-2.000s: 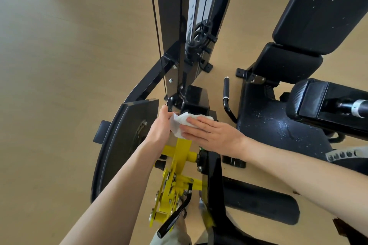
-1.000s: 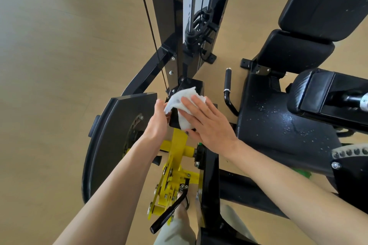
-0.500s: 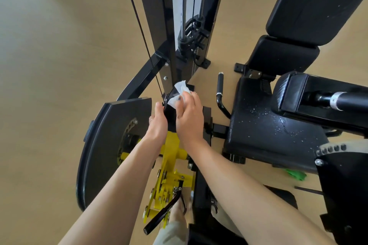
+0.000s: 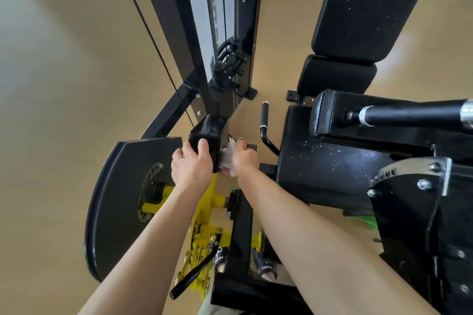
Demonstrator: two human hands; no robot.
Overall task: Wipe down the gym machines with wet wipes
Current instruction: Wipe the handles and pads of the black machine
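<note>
I am looking down from the head camera at a black steel gym machine (image 4: pixel 230 41) standing on a tan wooden floor (image 4: pixel 64 71). My left hand (image 4: pixel 192 163) is gripping the glossy black box-shaped housing (image 4: pixel 208 130) at the foot of the upright, with the thumb lying over its top edge and the fingers curling round the left side; a thin ring is showing on one finger. My right hand (image 4: pixel 244 158) is pressing a crumpled white wet wipe (image 4: pixel 227 157) against the right face of that same housing, and the fingers are curling round the wipe, so it is bunching between my palm and the black surface. Only a small part of the wipe is showing, between my two hands.

Below my wrists, a bright yellow metal bracket (image 4: pixel 204 215) with a black lever handle (image 4: pixel 192 276) is sitting beside a large flat black curved plate (image 4: pixel 122 194) on the left. To the right, a black padded seat (image 4: pixel 330 158) is carrying scattered pale droplets, and a tall black padded backrest (image 4: pixel 378 5) is rising behind it. A black padded roller on a chrome-tipped bar (image 4: pixel 384 115) is crossing above the seat. A short black curved grip handle (image 4: pixel 265 125) is standing between the housing and the seat.
</note>
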